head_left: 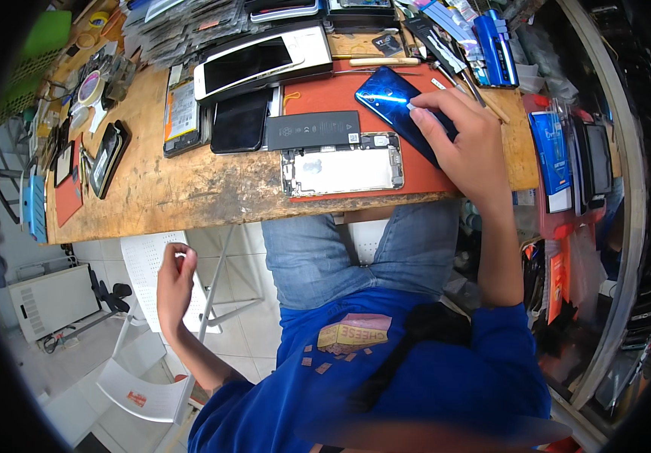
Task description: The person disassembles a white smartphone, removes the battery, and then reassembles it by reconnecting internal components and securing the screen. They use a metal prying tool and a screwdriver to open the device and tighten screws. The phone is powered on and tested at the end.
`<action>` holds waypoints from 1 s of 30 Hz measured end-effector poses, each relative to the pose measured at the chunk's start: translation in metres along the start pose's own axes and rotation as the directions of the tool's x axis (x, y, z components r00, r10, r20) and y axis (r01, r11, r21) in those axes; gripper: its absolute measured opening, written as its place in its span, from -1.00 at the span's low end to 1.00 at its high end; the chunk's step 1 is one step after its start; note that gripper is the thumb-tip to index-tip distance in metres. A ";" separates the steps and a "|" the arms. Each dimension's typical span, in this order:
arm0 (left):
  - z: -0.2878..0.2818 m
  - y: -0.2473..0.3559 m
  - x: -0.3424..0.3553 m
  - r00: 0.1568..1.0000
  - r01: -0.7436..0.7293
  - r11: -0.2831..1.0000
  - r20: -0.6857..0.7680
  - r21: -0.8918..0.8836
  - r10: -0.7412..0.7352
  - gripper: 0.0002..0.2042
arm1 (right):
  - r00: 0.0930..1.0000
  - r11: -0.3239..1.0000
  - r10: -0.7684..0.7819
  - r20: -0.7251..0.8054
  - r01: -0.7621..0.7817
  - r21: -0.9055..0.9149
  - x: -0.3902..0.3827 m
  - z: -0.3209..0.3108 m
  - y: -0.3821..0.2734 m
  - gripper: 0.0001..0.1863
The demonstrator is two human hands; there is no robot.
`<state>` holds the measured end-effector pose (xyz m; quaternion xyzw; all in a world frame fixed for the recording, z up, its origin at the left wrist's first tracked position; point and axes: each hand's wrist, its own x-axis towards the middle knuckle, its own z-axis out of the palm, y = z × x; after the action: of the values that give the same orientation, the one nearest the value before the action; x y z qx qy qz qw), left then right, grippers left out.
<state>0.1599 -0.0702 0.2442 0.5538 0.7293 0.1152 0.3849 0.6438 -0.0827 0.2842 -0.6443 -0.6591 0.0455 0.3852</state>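
The right hand (470, 142) seemingly pinched a pale piece (411, 107) over a blue phone (387, 92), the red mat (418, 171) probably protecting it, left hand (175, 285) narrowly curled.

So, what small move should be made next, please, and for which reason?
Perhaps bring the left hand over to steady the blue phone: that hand is curled away from the bench, while only the right hand is over the phone.

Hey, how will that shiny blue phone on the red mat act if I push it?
The blue phone may feel slippery, given its glossy, reflective back. Its slab shape suggests it's stiff. Lying flat on the red mat, it'll probably slide rather than roll or tip.
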 end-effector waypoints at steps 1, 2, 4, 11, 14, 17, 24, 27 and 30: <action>-0.008 0.009 -0.009 0.984 -0.094 0.986 0.139 -0.136 0.113 -0.71 | 1.000 1.000 0.012 -0.014 -0.012 0.005 -0.004 0.000 0.002 -0.82; -0.016 0.018 -0.018 0.963 -0.036 0.980 0.255 -0.194 0.086 -0.72 | 0.999 1.000 0.023 -0.024 -0.022 0.012 -0.008 0.001 0.004 -0.82; -0.021 0.041 -0.024 0.898 -0.206 0.912 0.302 -0.355 0.320 -0.75 | 0.998 0.999 0.036 -0.045 -0.036 0.003 -0.014 0.007 0.011 -0.80; 0.063 0.218 0.040 0.366 -0.930 0.369 0.107 -0.006 0.924 -0.79 | 0.982 0.960 -0.111 -0.153 0.066 -0.272 0.028 -0.003 0.047 -0.78; 0.121 0.289 0.091 0.125 -0.981 0.100 0.146 0.164 0.981 -0.77 | 0.997 0.997 -0.019 -0.073 0.013 -0.082 0.013 -0.002 0.030 -0.81; 0.163 0.326 0.125 0.106 -0.940 0.023 0.230 0.340 0.967 -0.71 | 0.998 0.999 -0.048 -0.027 0.047 -0.015 -0.012 0.012 0.010 -0.83; 0.137 0.300 0.090 -0.085 -0.926 -0.066 -0.036 0.372 0.996 -0.67 | 0.995 0.999 -0.046 -0.092 0.044 -0.026 -0.027 0.015 0.008 -0.85; 0.101 0.256 0.068 0.300 -0.938 0.238 0.245 0.254 0.922 -0.65 | 0.993 0.999 -0.031 -0.115 0.033 0.019 -0.027 0.013 0.007 -0.87; 0.092 0.237 0.069 0.316 -0.934 0.225 0.352 0.277 0.881 -0.58 | 0.994 0.997 -0.058 -0.090 0.063 0.052 -0.027 0.021 0.003 -0.88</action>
<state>0.3878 0.0532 0.2926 0.9487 0.2495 0.1183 0.1542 0.6309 -0.0968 0.2561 -0.6147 -0.6591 0.0234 0.4326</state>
